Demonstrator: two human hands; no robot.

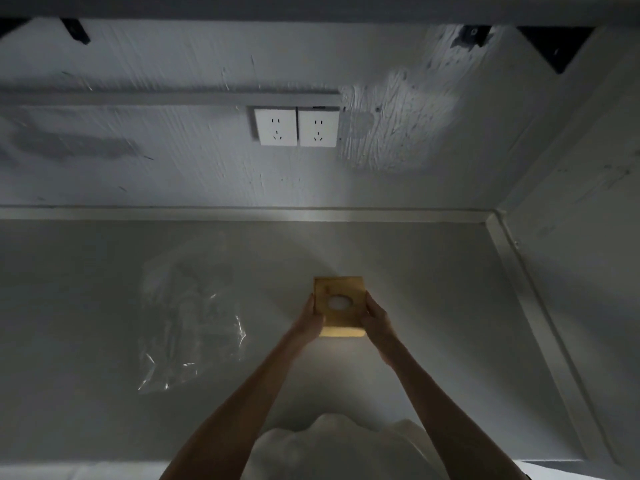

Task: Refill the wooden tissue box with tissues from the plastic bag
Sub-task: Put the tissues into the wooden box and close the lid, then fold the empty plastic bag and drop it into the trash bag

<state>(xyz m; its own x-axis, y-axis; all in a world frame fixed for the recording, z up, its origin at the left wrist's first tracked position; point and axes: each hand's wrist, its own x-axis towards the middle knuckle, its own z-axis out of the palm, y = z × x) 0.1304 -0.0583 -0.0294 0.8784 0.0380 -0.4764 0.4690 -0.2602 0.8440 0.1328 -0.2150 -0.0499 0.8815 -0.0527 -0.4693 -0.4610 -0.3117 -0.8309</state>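
Observation:
A small wooden tissue box [339, 289] stands on the grey table in the middle of the view, its lid showing an oval hole with white tissue inside. My left hand [309, 325] grips its left side and my right hand [377, 322] grips its right side. A clear plastic bag [194, 327] lies flat and crumpled on the table to the left of the box, apart from both hands. What the bag holds cannot be made out in the dim light.
The grey table [433, 323] runs to a wall at the back and a raised rim [530, 289] on the right. Two white wall sockets [296, 127] sit above the table. Light clothing [332, 448] shows at the near edge.

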